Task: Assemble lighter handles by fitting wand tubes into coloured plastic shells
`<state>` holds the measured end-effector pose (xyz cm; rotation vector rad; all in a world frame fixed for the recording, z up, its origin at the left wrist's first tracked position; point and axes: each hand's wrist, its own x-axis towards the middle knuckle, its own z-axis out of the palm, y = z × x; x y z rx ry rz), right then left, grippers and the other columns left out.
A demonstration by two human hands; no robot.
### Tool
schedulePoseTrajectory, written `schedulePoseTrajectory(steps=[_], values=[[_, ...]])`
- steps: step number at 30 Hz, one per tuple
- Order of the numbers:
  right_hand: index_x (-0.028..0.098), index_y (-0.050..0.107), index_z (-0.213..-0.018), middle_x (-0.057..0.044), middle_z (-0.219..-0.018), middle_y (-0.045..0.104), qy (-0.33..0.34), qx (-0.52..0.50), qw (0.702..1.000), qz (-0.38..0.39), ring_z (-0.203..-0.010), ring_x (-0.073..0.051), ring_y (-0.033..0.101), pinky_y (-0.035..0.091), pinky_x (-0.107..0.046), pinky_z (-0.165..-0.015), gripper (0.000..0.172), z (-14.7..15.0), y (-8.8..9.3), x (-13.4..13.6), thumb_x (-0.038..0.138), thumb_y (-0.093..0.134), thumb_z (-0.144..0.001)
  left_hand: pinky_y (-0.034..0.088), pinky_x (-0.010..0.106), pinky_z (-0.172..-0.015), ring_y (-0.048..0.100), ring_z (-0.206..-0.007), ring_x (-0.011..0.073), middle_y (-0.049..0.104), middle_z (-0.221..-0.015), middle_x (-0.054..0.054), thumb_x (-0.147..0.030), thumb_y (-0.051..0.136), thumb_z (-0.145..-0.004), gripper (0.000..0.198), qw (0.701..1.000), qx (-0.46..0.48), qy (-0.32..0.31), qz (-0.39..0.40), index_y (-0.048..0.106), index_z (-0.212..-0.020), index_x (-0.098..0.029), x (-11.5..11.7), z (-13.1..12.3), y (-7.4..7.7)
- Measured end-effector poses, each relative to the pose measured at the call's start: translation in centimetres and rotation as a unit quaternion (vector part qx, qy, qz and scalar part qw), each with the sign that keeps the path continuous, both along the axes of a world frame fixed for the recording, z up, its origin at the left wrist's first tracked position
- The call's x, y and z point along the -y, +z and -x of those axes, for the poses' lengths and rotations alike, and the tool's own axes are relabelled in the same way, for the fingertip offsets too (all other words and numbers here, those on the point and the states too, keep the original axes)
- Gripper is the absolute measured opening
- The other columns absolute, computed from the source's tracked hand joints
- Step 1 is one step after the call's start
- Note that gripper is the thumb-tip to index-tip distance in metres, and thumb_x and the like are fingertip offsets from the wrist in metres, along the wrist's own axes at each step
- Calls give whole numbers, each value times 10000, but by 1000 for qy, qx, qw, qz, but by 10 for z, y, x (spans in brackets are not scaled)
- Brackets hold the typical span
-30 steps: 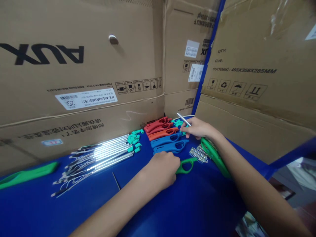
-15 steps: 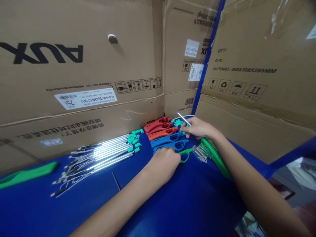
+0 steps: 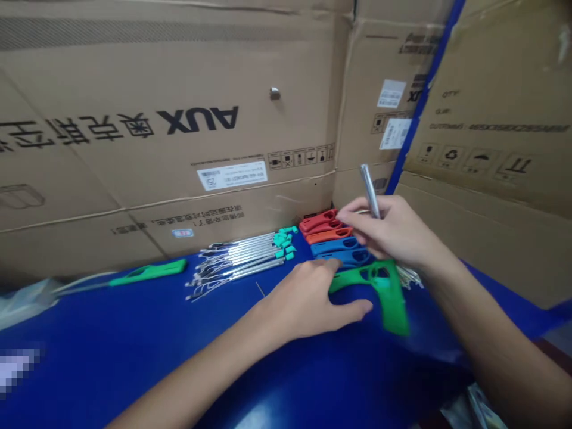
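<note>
My right hand is closed round a slim silver rod that points up. Below its palm a green plastic handle slants toward the front, and whether the hand touches it is unclear. My left hand has its thumb spread away from the fingers; the fingertips are near another green handle piece and nothing shows in its grasp. Behind the hands lie red handles, an orange one and blue ones, side by side.
Silver rods with wires lie in a row at centre left, beside small teal caps. Farther left is a green-handled tool. Cardboard walls stand behind the blue table. Thin metal pieces lie near my right wrist.
The view has swung left. My left hand has opened its thumb outward. My right hand has lifted, with the silver rod now more upright. The green handle has moved in beside the other green piece.
</note>
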<state>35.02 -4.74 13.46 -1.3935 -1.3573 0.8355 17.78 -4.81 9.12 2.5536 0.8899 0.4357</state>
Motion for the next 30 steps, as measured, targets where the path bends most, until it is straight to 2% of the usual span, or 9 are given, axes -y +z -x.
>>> schedulePoseTrajectory(steps=[2,5,10,13,16,20,22,26,30], values=[[196,639,-766,77,-416,462,61,-103,992,-34,-259,-33,306,196,-168,-263,103,45,5,12,294,656,-793,508,341,-706,640,-850,238,692,-956,71,-572,670,-751,506,982,94,14,165,614,-1071,-183,7,18,-6],[221,578,-757,97,-425,440,113,-318,941,-33,-272,-27,226,178,-153,-273,124,96,-3,16,326,592,-821,522,281,-627,644,-649,160,672,-709,23,-468,637,-813,310,913,170,-8,372,560,-782,-169,16,53,-16],[213,281,-512,98,-352,211,158,-573,791,147,-310,-64,113,204,-174,-285,447,127,-43,9,346,403,-921,360,158,-358,466,-329,74,544,-451,-76,-511,619,-835,366,842,209,63,493,415,-788,-210,35,111,-37],[209,231,-489,88,-342,189,161,-600,761,188,-313,-72,78,168,-180,-277,470,137,-57,9,308,356,-931,321,147,-351,422,-310,63,529,-421,-81,-591,635,-797,437,795,245,75,550,409,-808,-217,49,126,-52],[205,266,-484,89,-343,195,144,-611,751,206,-316,-72,68,143,-180,-279,468,147,-61,12,308,376,-926,302,165,-358,375,-313,67,471,-417,-104,-679,614,-757,505,781,257,106,559,395,-831,-230,61,129,-62],[205,275,-475,94,-343,192,112,-611,754,213,-314,-67,76,130,-183,-286,457,154,-67,12,290,422,-899,320,198,-431,385,-406,81,443,-490,-89,-677,586,-783,478,857,193,223,422,501,-866,-214,71,133,-67],[205,282,-471,99,-350,206,132,-603,760,202,-310,-59,137,200,-183,-303,455,155,-72,10,296,499,-860,357,214,-495,431,-471,97,484,-545,-60,-691,541,-807,504,859,192,245,407,568,-941,-206,71,138,-70],[176,508,-621,41,-538,537,177,-496,829,187,-526,-99,541,471,-227,-550,297,152,-86,10,331,742,-717,351,228,-497,451,-495,109,546,-644,-11,-780,406,-800,724,777,309,166,523,604,-1153,-180,59,151,-79],[141,610,-875,-6,-724,651,200,-352,892,201,-659,-132,633,523,-264,-630,394,151,-97,17,418,809,-678,454,267,-683,566,-749,182,649,-905,43,-689,511,-819,616,806,312,237,444,626,-1224,-239,56,159,-74]])
